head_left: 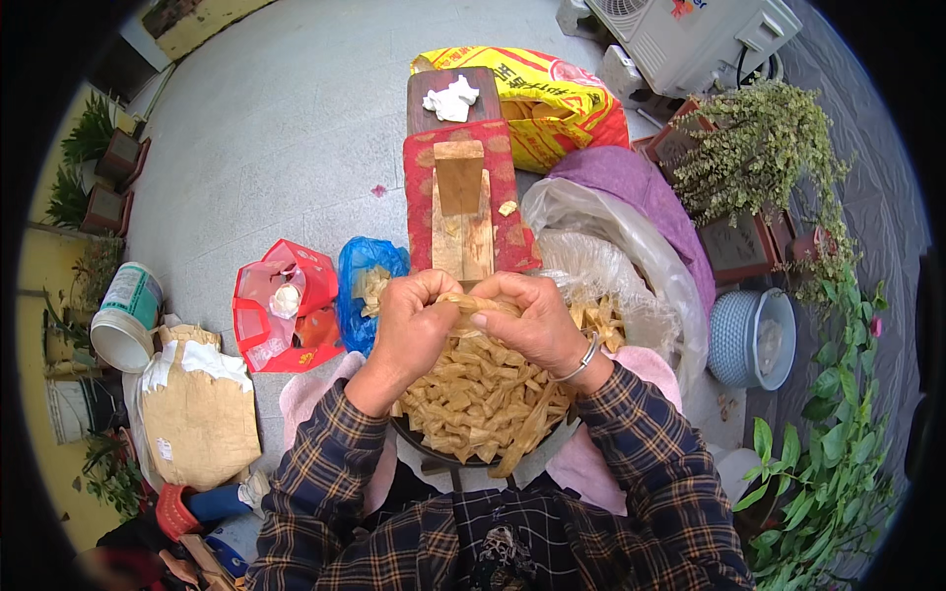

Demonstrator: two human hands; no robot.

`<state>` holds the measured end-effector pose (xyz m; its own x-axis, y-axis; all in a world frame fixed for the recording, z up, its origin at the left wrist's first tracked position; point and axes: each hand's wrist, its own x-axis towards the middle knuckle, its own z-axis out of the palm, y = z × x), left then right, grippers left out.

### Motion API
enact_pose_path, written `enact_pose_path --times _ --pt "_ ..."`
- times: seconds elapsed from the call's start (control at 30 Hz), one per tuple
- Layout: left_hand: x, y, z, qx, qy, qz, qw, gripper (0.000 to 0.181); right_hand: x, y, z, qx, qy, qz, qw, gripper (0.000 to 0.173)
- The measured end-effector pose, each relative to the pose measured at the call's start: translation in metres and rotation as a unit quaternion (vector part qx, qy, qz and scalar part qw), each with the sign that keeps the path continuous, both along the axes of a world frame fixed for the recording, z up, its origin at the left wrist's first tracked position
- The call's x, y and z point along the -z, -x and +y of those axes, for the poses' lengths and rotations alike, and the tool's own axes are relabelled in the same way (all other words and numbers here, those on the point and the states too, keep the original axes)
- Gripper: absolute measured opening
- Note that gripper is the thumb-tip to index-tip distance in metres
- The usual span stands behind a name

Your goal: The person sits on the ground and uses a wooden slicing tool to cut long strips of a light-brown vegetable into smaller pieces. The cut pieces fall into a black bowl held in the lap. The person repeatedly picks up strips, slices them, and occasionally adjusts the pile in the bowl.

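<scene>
My left hand and my right hand meet in front of me, fingertips pinching a pale tan, translucent strip between them. The strip looks bent or folded; the fingers cover part of it. Right below is a heap of small folded tan pieces, filling a dark round pan. One long loose strip lies across the heap's right front edge. Just beyond my hands, a wooden stand with an upright block rests on a red patterned cloth. A tan scrap lies beside it.
The cloth covers a dark wooden bench with crumpled white tissue. Left are a blue plastic bag, red bag and cardboard. Right are a yellow sack, a clear plastic-lined purple bag and a blue basket.
</scene>
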<state>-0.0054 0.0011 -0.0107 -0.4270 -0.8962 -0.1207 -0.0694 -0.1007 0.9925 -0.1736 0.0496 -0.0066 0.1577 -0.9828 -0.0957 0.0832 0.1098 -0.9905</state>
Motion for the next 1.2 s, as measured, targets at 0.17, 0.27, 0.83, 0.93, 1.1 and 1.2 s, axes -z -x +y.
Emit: enact_pose_path --times 0.17,0.27,0.83,0.93,1.1,1.2 --pt "-0.013 0.006 0.003 -0.07 0.154 -0.074 0.983 0.008 0.001 0.017 -0.005 -0.129 -0.172 -0.224 0.95 0.017" --pt "-0.011 0.002 0.002 -0.039 0.177 -0.106 0.978 0.006 0.007 0.018 -0.004 -0.135 -0.17 -0.297 0.93 0.018" --pt "-0.023 -0.029 -0.014 0.166 -0.275 0.278 0.905 0.029 -0.016 0.024 -0.002 -0.03 -0.063 -0.087 0.994 0.018" --pt "-0.031 -0.039 -0.01 0.16 -0.243 0.31 0.905 0.033 -0.03 0.035 -0.001 -0.027 -0.022 -0.041 0.999 0.013" --pt "-0.037 -0.035 -0.013 0.155 0.063 -0.015 0.986 0.029 -0.013 0.032 -0.004 0.027 0.011 0.008 1.0 0.012" --pt "-0.034 -0.03 -0.016 0.129 0.346 -0.234 0.9 0.052 -0.013 0.022 -0.002 -0.002 0.005 0.086 0.996 0.013"
